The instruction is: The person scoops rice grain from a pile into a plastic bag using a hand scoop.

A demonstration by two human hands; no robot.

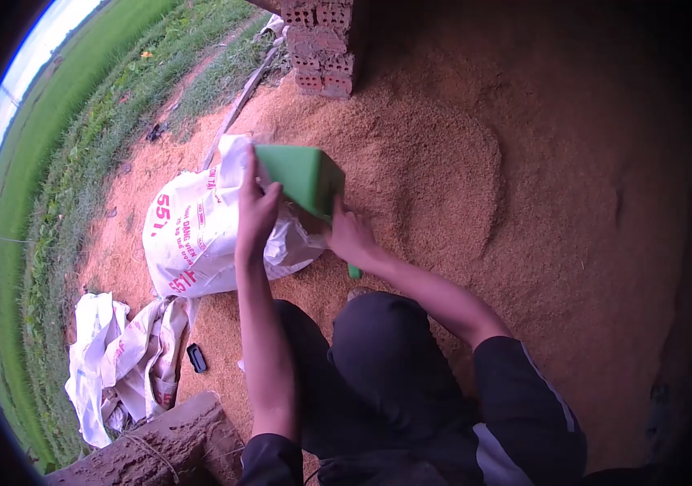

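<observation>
A white sack (192, 231) with red print stands on the grain, left of centre. Tipped over its mouth is a green scoop-like container (293, 174), its inside turned away from view. My left hand (257, 206) is closed at the sack's upper edge, beside the container's left end. At the container's lower right side is my right hand (351, 235), its fingers bent against it. A small green piece (354, 271) shows below my right wrist. What lies inside the sack is hidden.
Loose grain (435, 170) spreads across the ground in a mound. A brick pillar (321, 49) rises at the top. Crumpled sacks (131, 356) lie at lower left, near a small black object (196, 358) and a muddy beam (168, 445). Grass (54, 211) borders the left.
</observation>
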